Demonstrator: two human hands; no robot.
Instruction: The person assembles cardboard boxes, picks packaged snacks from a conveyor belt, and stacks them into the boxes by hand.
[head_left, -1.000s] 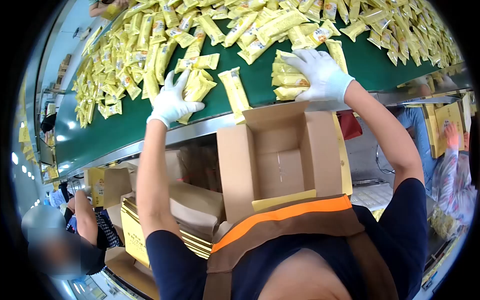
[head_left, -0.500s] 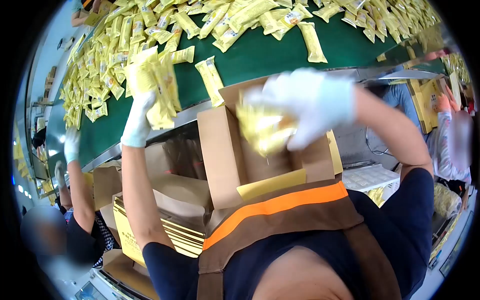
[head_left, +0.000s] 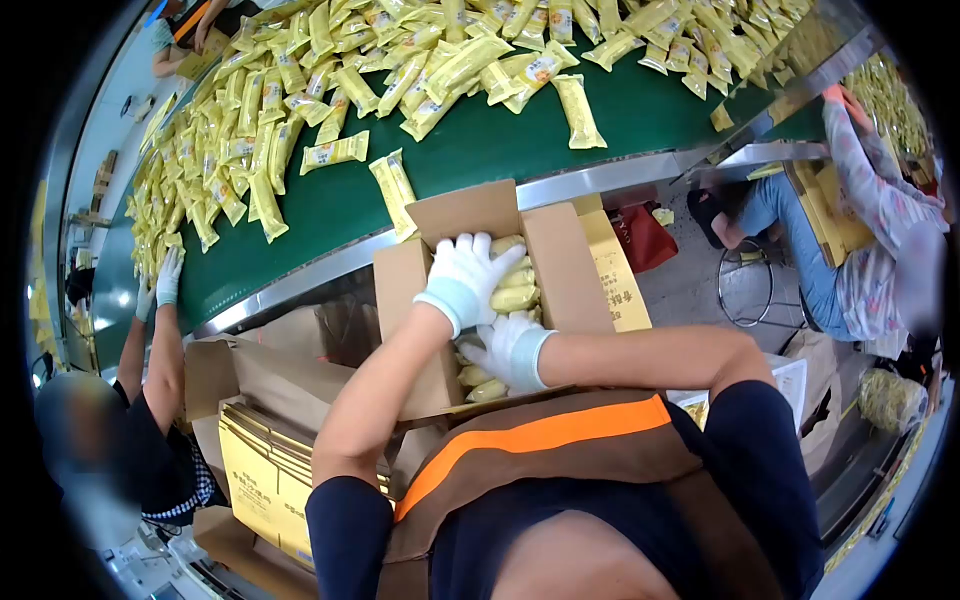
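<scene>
An open cardboard box [head_left: 567, 270] stands in front of me with its flaps folded out. Yellow wrapped snack packets [head_left: 515, 298] lie inside it in a row. My left hand [head_left: 465, 275], in a white glove, rests flat on the packets at the far side, fingers spread. Nearer to me, my right hand [head_left: 512, 350], also gloved, lies on the packets with its thumb apart from the fingers. Both hands press from above and neither grips a packet. The hands cover part of the box's contents.
Beyond the box runs a green conveyor belt [head_left: 330, 195] heaped with yellow packets [head_left: 270, 150]. Flattened yellow cartons [head_left: 265, 480] stand at the left. A co-worker's gloved hands [head_left: 165, 280] reach the belt there. Another person [head_left: 850, 250] sits at the right near a stool [head_left: 747, 290].
Both hands came down into the box. The packets they held over the belt edge and box are out of the hands, and packets show inside the box.
</scene>
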